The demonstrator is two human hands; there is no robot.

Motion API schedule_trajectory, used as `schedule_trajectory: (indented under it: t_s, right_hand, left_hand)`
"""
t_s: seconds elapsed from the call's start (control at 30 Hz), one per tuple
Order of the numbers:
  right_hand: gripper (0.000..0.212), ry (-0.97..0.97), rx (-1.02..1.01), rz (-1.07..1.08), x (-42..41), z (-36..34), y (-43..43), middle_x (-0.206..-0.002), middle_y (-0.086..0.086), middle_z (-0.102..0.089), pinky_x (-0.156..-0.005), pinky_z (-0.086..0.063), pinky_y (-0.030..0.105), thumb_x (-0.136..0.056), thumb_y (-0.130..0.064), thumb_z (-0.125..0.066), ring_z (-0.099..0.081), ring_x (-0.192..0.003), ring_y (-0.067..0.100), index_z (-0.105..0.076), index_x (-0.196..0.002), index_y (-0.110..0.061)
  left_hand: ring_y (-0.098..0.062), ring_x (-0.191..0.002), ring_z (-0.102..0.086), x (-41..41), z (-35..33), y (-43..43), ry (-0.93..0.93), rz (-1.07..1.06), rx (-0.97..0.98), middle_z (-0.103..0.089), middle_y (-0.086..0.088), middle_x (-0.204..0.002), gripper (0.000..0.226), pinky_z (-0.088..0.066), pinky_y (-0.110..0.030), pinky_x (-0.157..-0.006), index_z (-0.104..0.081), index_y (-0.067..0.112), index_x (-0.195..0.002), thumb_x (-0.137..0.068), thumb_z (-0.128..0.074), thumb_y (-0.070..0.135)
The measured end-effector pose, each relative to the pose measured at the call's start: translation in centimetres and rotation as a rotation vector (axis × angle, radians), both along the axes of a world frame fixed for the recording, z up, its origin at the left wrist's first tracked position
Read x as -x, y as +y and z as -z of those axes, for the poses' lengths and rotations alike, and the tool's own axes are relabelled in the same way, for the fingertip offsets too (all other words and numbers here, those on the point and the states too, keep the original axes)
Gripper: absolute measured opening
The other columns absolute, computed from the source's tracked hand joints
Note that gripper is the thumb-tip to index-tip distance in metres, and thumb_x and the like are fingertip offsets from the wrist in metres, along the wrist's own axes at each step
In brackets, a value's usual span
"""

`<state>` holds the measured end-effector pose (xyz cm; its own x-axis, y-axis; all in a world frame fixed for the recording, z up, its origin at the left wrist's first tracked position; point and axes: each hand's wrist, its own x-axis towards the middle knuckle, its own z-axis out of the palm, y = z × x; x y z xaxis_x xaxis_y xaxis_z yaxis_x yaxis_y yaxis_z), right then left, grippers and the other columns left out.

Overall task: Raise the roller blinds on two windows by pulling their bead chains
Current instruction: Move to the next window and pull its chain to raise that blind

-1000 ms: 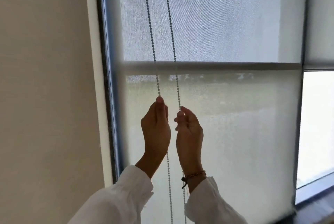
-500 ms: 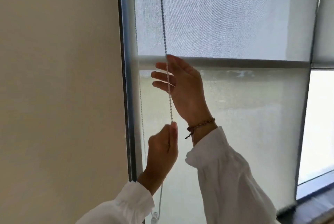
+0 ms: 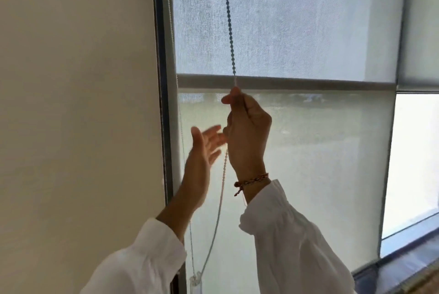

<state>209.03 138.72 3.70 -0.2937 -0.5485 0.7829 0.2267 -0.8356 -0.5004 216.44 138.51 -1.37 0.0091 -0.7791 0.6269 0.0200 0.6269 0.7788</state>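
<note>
A pale roller blind covers the window in front of me, its bottom bar running across at mid height. A second sheer layer hangs below that bar. The bead chain drops from the top, taut down to my right hand, which is closed on it just under the bar. Below the fist the chain hangs slack and curves down to a clear holder near the frame. My left hand is open, fingers spread, just left of the chain and not touching it.
A cream wall fills the left side, next to the dark window frame. The second window at the right has its blind edge at about the same height, with bright glass below. A sill runs along the bottom right.
My right hand has closed on the chain where it was open beside it. My left hand has let go of the chain, opened and risen.
</note>
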Motion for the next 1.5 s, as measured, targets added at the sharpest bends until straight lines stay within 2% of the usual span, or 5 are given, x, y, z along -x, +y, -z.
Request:
schedule_trajectory:
  t_s: [0.23,0.6,1.0,1.3,1.5]
  right_hand:
    - [0.027,0.106,0.05,0.201,-0.9,6.4,0.6,-0.046,-0.021,-0.051,-0.041,-0.034,0.023,-0.084,-0.041,-0.047,-0.039,-0.041,0.005,-0.064,-0.076,-0.022]
    - [0.037,0.258,-0.007,0.16,-0.3,9.9,-0.6,-0.043,-0.015,-0.046,-0.045,-0.028,0.014,-0.086,-0.045,-0.046,-0.034,-0.04,0.005,-0.064,-0.067,-0.019]
    - [0.03,0.071,-0.149,-0.443,2.3,-0.5,0.3,-0.099,0.009,-0.068,-0.084,-0.057,0.037,-0.086,-0.037,-0.048,-0.069,-0.092,0.025,-0.06,-0.099,-0.014]
    - [0.021,0.091,-0.049,0.009,-1.9,-2.0,0.7,-0.042,-0.013,-0.042,-0.045,-0.03,0.024,-0.092,-0.011,-0.05,-0.033,-0.038,0.004,-0.067,-0.085,-0.019]
    - [0.024,0.076,0.029,0.088,-2.0,-0.4,1.2,-0.043,-0.014,-0.046,-0.046,-0.034,0.025,-0.09,-0.009,-0.051,-0.038,-0.041,0.003,-0.065,-0.079,-0.025]
  left_hand:
    - [-0.019,-0.113,-0.059,-0.1,-5.1,1.4,0.146,0.18,0.098,-0.062,-0.006,-0.118,0.046,-0.042,-0.03,-0.101,-0.052,0.015,-0.118,-0.097,-0.02,0.04]
    - [-0.004,-0.03,-0.021,1.9,-7.4,2.2,0.476,0.165,0.084,-0.034,0.011,-0.038,0.039,-0.016,-0.014,-0.03,-0.049,0.018,-0.058,-0.095,-0.043,0.03]
    - [-0.005,-0.034,-0.03,2.5,2.5,1.4,0.35,-0.019,-0.155,-0.037,0.01,-0.036,0.037,-0.023,-0.02,-0.048,-0.047,0.015,-0.059,-0.092,-0.044,0.033]
    - [-0.023,-0.065,-0.046,1.9,4.4,1.1,0.243,-0.077,-0.216,-0.052,-0.008,-0.066,0.032,-0.036,-0.027,-0.058,-0.053,0.016,-0.069,-0.096,-0.037,0.021]
    - [-0.031,-0.124,-0.049,-1.1,-0.4,0.4,0.267,0.098,-0.246,-0.055,-0.021,-0.13,0.056,-0.03,-0.043,-0.112,-0.048,0.008,-0.128,-0.095,-0.023,0.044]
